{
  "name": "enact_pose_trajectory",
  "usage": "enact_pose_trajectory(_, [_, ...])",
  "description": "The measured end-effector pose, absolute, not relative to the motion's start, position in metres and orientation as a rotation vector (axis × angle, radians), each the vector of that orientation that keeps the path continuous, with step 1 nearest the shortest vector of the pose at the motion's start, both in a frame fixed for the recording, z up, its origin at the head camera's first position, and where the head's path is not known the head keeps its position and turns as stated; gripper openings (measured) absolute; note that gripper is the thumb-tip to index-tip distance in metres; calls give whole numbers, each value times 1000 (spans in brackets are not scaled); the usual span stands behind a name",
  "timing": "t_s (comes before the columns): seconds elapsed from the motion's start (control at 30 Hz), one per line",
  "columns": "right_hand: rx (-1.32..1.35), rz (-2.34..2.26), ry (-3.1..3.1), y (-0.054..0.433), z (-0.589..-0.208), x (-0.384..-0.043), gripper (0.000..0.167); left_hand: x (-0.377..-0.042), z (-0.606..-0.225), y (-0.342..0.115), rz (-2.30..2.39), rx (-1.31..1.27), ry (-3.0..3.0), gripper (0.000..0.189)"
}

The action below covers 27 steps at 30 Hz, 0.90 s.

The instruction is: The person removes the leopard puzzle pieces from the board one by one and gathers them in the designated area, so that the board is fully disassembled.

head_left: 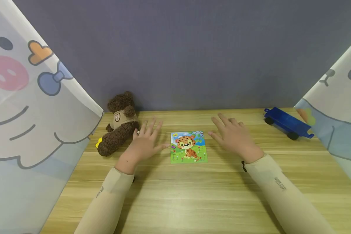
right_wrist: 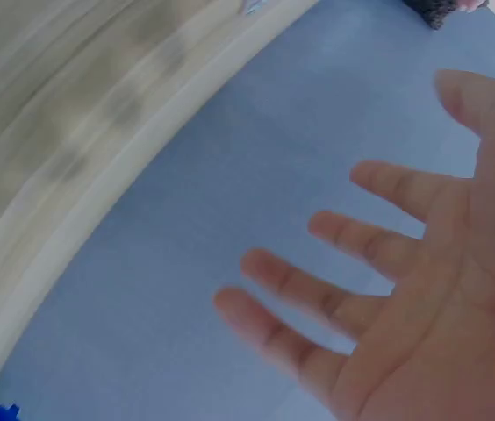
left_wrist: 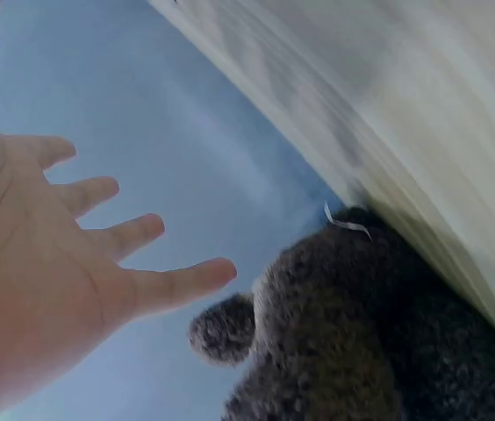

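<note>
The leopard picture card [head_left: 188,147] lies flat between the spread left hand [head_left: 143,146] and spread right hand [head_left: 237,138]. A brown teddy bear [head_left: 118,138] lies close outside the left; a blue toy wagon [head_left: 286,123] stands beyond the right, near the printed side panel [head_left: 336,130]. Wooden tabletop [head_left: 190,198] stretches toward the person; its far edge meets a grey partition [head_left: 187,55].

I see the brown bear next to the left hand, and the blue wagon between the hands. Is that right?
Not quite: the head view shows the blue wagon to the right of the right hand, not between it and the left hand. The brown bear is indeed next to the left hand.
</note>
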State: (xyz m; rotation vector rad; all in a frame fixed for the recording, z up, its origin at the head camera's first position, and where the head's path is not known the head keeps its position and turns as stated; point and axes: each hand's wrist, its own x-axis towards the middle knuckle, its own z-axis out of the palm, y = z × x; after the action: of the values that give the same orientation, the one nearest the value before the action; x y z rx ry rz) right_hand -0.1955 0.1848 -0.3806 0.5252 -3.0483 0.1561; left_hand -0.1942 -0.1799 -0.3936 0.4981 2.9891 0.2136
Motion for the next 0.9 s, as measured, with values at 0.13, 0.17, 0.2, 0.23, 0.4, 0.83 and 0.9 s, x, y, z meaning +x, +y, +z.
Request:
enact_pose_trajectory(0.13, [607, 209, -3023, 173, -377, -202, 66, -190, -396, -172, 222, 558, 2965, 101])
enact_pose_trajectory(0.17, [627, 224, -3015, 171, -376, -204, 66, -189, -396, -170, 209, 577, 2962, 101])
enact_pose_trajectory(0.2, [651, 240, -3007, 167, -375, -206, 65, -188, -397, -168, 203, 594, 2959, 102])
enact_pose_trajectory(0.23, [676, 263, -3001, 164, -374, -208, 64, -187, -398, -166, 193, 615, 2957, 102])
enact_pose_trajectory(0.4, [788, 412, -3034, 147, -373, -220, 64, -184, -400, -160, 155, 726, 2942, 100])
enact_pose_trajectory(0.83, [921, 1059, -3133, 103, -390, -252, 60, -174, -402, -136, 146, 926, 2835, 94])
enact_pose_trajectory(0.9, [929, 1139, -3152, 98, -394, -255, 58, -172, -404, -133, 139, 948, 2817, 90])
